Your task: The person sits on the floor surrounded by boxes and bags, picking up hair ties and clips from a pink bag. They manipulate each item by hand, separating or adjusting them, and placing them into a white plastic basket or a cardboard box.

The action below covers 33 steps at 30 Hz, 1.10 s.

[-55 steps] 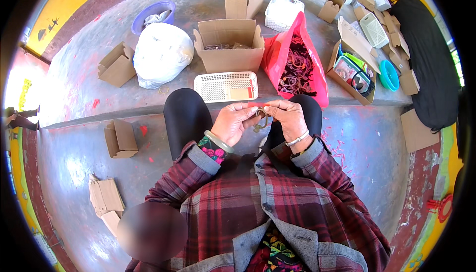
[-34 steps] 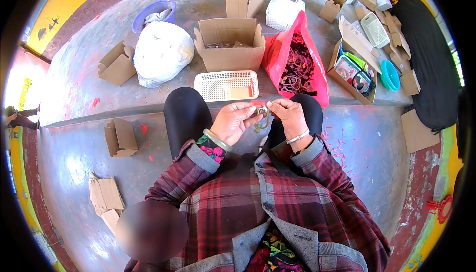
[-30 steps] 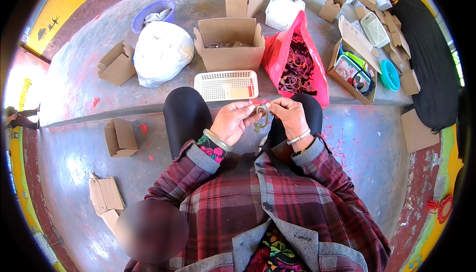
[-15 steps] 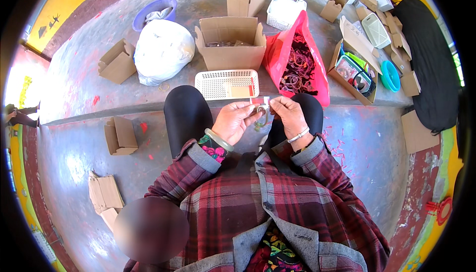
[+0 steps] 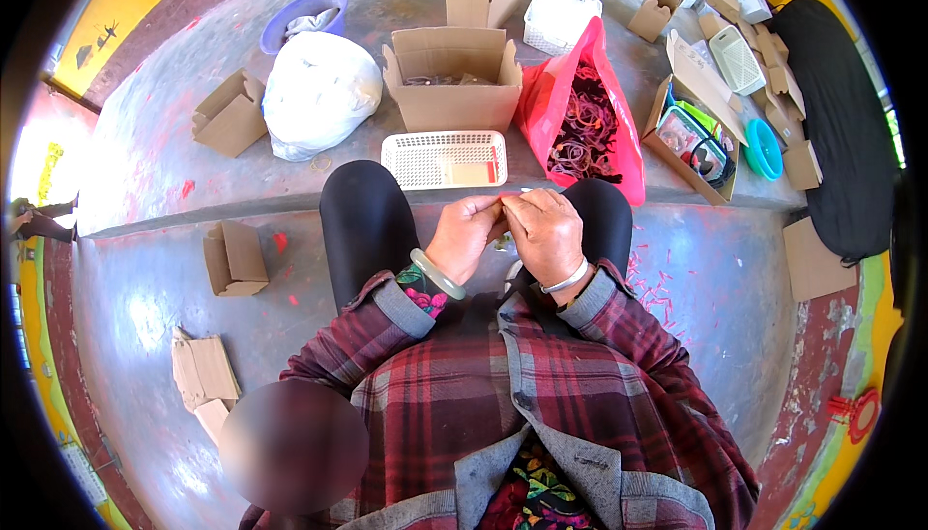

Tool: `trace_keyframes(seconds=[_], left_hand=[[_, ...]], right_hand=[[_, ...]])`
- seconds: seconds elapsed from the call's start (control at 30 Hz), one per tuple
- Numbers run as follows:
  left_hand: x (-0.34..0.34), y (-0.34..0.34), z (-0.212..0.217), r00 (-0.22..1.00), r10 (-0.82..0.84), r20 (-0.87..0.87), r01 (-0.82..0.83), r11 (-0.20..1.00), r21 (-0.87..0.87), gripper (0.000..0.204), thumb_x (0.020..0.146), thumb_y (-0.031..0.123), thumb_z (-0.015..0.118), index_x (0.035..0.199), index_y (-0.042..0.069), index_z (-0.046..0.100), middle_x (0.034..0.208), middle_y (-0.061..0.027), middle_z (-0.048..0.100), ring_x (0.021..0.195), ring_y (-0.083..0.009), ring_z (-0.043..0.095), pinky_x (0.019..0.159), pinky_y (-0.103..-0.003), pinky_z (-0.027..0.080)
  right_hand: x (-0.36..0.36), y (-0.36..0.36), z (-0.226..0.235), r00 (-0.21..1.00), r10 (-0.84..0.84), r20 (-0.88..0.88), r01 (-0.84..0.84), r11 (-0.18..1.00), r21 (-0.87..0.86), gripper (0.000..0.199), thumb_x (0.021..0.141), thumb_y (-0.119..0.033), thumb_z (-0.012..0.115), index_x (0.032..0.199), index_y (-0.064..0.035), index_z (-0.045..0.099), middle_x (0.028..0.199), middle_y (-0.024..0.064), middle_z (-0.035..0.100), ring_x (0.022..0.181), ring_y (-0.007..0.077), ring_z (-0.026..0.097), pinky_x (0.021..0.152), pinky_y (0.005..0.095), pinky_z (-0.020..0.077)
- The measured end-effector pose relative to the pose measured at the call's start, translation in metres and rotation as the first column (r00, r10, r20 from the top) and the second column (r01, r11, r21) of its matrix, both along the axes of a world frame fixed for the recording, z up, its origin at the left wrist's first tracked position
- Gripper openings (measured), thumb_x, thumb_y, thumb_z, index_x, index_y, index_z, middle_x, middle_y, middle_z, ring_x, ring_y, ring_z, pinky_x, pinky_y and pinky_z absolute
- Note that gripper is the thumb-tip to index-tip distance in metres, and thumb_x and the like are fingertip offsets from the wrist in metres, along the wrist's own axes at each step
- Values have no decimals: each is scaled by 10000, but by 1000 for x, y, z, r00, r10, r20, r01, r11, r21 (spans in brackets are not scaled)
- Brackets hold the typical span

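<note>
My left hand [image 5: 462, 238] and my right hand [image 5: 548, 237] meet above my knees, fingertips pinched together. Between them is a small red-and-white strip [image 5: 504, 197], mostly hidden by the fingers; only a bit of red shows. A thin greenish loop [image 5: 502, 243] is partly visible below the fingers. Just beyond my hands lies a shallow cream plastic basket [image 5: 411, 160], holding a flat tan piece and red strips at its right end. To the right stands a pink bag [image 5: 630, 158] full of tangled pink and dark loops.
Behind the basket stands an open cardboard box [image 5: 454, 109], with another box [image 5: 468, 3] farther back. A stuffed white bag [image 5: 321, 95] and a purple basin [image 5: 272, 39] are at left. Right of the pink bag are a filled carton [image 5: 677, 158] and a turquoise basin [image 5: 764, 150]. A raised floor edge crosses ahead.
My right hand has turned over and closed in against the left. The strip and loop, plainly visible between the hands before, are now mostly covered by the fingers.
</note>
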<state>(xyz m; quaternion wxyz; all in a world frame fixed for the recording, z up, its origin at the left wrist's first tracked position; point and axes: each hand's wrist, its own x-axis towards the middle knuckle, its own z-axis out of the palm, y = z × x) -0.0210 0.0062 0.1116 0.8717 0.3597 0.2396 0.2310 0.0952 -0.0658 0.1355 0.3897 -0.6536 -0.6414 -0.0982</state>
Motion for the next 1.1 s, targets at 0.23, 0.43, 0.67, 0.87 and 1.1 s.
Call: trace_keyframes(seconds=[0.23,0.43,0.67,0.87,1.1], left_hand=[[0,-1,0,986,-17,-166,50,979,196,261,885,24,450,1109,-79,535,1036,-87,584,930,-124,558,857,-264,446],[-1,-1,-5,926,121,-357,153,746,649,217,866,35,474,1031,-56,582,879,-68,638,815,-88,565,723,-233,456],[-2,-4,3,912,202,-358,181,587,789,209,831,41,495,1009,-20,584,801,-215,604,748,-159,611,680,-285,461],[-2,-4,4,912,199,-359,180,592,786,213,813,24,492,998,-23,586,804,-215,607,728,-162,606,681,-286,462],[-3,-3,3,918,173,-356,192,592,782,218,804,13,484,994,-31,581,784,-199,608,713,-125,572,669,-287,459]], right_hand=[[1,-1,-1,998,-13,64,13,1000,-6,87,697,-81,590,775,-52,615,725,62,566,681,241,569,595,350,438],[0,-3,1,985,-22,169,29,999,-37,110,658,-83,596,762,-48,608,705,59,552,663,232,560,577,346,428],[-1,-3,0,983,-21,181,33,997,-66,89,645,-81,598,729,-57,584,679,62,515,646,239,540,565,346,423],[0,-2,-2,993,-28,114,33,999,-41,67,645,-81,596,680,-75,538,659,65,494,636,246,533,561,354,421],[-1,-1,1,991,-27,131,35,997,-63,90,620,-71,600,663,-78,521,654,71,496,639,255,535,566,360,423]])
